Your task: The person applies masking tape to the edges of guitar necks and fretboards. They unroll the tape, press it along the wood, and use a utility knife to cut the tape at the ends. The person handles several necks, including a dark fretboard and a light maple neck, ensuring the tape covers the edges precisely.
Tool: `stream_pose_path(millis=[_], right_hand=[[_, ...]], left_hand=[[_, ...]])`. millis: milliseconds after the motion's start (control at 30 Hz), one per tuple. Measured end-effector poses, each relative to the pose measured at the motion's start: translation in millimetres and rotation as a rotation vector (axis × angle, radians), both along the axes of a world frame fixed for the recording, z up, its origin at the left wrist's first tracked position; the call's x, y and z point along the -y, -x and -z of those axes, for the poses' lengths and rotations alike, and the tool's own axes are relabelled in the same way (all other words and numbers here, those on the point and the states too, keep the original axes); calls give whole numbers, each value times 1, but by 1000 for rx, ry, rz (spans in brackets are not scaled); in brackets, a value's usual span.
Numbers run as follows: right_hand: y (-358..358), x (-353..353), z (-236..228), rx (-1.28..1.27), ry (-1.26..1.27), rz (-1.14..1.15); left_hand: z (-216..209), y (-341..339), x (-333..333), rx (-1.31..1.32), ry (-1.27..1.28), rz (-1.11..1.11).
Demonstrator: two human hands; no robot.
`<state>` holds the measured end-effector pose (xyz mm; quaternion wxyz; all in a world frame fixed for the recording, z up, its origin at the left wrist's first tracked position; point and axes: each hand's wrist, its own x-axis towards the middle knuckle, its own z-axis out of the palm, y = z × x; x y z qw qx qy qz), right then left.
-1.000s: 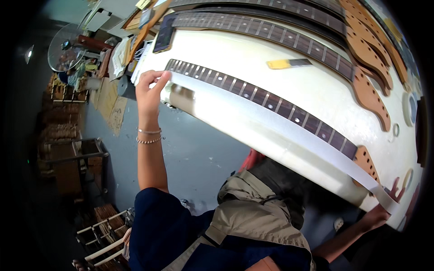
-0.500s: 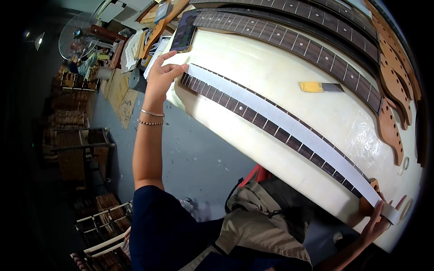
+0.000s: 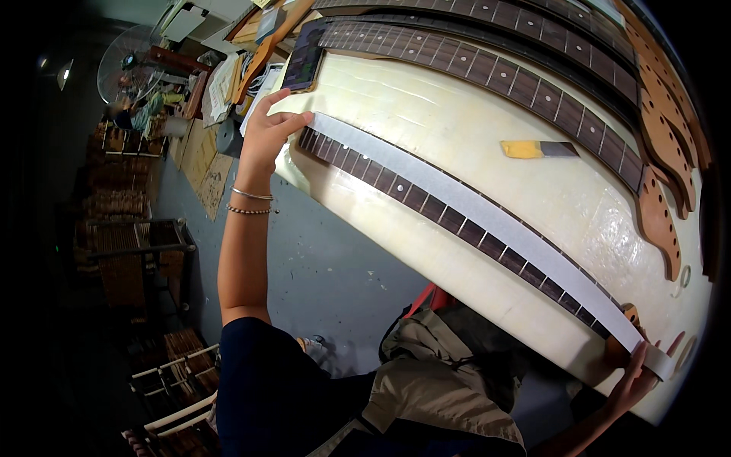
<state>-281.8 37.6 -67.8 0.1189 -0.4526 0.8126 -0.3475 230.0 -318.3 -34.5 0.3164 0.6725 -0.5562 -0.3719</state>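
A guitar neck lies fretboard up along the table's near edge, its dark board crossed by frets and marked with pale dots. Over it stretches a long strip of white masking tape, covering part of the board's width. At the far-left end, my left hand pinches the tape's tip between thumb and finger. By the headstock at the right, my right hand holds the tape roll, some fingers stretched past it. I cannot tell whether the strip touches the frets along its whole length.
More guitar necks lie across the table's far side, headstocks to the right. A yellow-handled blade rests mid-table. A phone lies beyond my left hand. Tape rings sit at the right; a fan stands far left.
The view has shifted slightly, and my left hand with the tape's tip appears a little further left and lower. Both hands keep their hold on the tape.
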Motion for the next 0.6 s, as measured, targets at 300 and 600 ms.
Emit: stream_pose_path(millis=[300,600], right_hand=[[-13,5,-1,-3,30,23],[-28,13,-4,13,94,62]], left_hand=[[11,-18,4,-33,-137,-73],[36,1,-36,809,669,445]])
